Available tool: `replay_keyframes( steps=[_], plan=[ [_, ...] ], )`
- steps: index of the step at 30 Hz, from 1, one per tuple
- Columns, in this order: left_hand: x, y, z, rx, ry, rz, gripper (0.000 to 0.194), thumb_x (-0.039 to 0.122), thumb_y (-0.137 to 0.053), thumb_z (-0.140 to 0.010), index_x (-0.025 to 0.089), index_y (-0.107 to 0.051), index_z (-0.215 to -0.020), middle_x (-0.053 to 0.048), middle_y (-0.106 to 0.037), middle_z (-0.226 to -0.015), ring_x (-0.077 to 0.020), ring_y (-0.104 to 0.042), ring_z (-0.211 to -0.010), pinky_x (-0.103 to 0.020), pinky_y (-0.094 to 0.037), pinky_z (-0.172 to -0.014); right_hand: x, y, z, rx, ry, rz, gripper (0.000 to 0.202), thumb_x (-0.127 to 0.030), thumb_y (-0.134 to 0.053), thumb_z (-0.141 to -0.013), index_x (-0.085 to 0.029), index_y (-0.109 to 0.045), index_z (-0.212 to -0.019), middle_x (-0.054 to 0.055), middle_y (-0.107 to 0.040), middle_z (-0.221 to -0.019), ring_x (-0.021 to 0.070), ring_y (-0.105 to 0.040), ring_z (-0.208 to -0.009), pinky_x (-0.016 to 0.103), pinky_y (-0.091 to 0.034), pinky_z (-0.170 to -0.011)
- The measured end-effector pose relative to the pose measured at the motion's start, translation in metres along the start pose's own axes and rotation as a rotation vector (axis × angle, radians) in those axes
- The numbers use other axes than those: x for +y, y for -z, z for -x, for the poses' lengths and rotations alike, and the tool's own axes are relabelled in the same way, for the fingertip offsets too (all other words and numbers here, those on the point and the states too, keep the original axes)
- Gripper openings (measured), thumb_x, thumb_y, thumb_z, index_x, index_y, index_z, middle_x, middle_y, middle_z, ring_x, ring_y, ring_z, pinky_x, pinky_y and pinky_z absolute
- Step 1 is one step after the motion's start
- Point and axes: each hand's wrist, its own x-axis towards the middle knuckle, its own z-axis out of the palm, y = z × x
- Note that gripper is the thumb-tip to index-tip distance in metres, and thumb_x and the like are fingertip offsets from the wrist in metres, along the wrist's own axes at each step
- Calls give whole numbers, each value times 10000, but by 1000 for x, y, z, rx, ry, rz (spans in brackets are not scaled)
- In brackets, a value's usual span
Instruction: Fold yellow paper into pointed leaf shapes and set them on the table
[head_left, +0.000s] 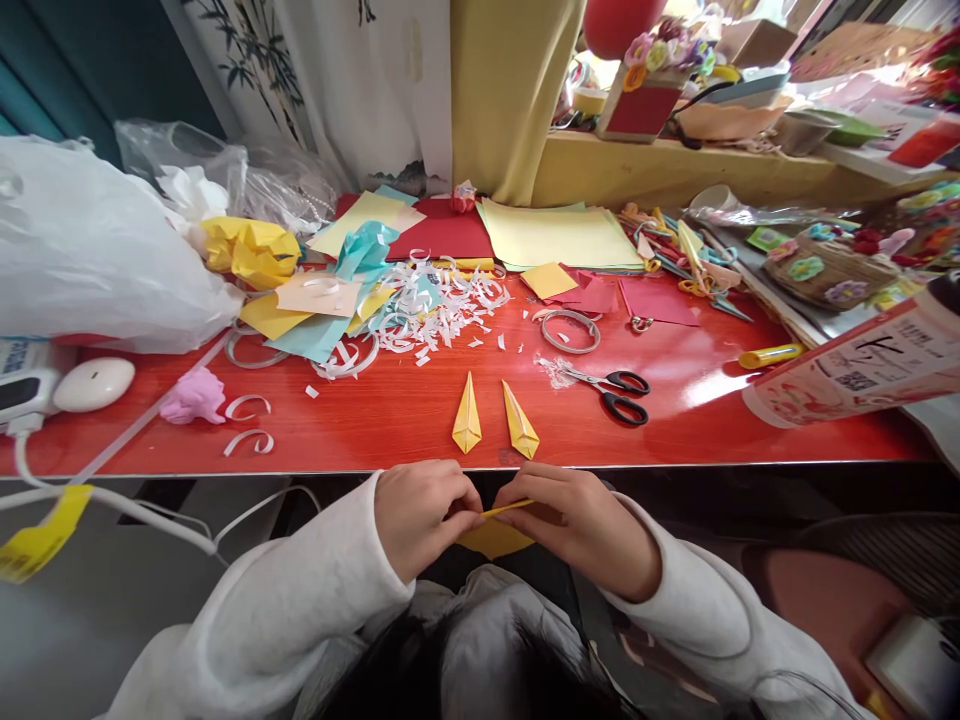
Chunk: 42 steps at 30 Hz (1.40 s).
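A piece of yellow paper [496,538] is held between my two hands, just off the table's front edge. My left hand [429,513] pinches its left end between thumb and fingers. On the right, my right hand [580,522] is closed on the other end, along a narrow raised edge. Two folded yellow paper pieces, one on the left [467,418] and one on the right [519,422], lie on the red table [375,425] just beyond my hands, pointed ends away from me. Black-handled scissors [616,393] lie to their right.
White paper shreds [439,305] are heaped mid-table. Behind lie pale yellow sheets [559,236]. A tape ring [571,332] sits near the scissors. A plastic bag [97,250] fills the left, and a large printed cup [862,355] leans at the right. A white cable [135,515] hangs at front left.
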Motion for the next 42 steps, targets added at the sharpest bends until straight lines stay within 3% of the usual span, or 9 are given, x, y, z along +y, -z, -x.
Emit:
replay_keyframes(
  steps=[9, 17, 35, 42],
  plan=[
    [5, -2, 1, -1, 17, -4, 115, 302, -544, -702, 194, -582, -716, 32, -593, -676, -101, -519, -637, -199, -338, -562, 0, -4, -1, 91, -33, -12, 172, -252, -447, -796, -167, -595, -770, 11, -550, -672, 67, -493, -595, 165, -382, -568],
    [2, -2, 1, -25, -85, -33, 228, 245, -389, -809, 216, -615, -807, 14, -635, -734, -109, -561, -669, -205, -348, -580, 0, -7, -2, 121, -47, 22, 195, -255, -432, -805, -175, -598, -742, 9, -575, -670, 68, -518, -596, 161, -390, -547],
    [6, -1, 1, -4, 45, -41, 133, 241, -467, -754, 193, -581, -707, 28, -622, -728, -112, -541, -668, -218, -326, -567, -3, -6, 0, 31, -76, 32, 150, -267, -448, -793, -199, -581, -810, 4, -588, -751, 88, -526, -676, 184, -382, -601],
    [-1, -1, -1, -42, -28, -4, 183, 268, -437, -784, 208, -609, -767, 16, -599, -737, -106, -528, -697, -209, -344, -604, -5, -5, 1, 20, -89, 43, 142, -222, -442, -794, -195, -576, -831, 7, -589, -785, 90, -527, -695, 185, -383, -606]
  ],
)
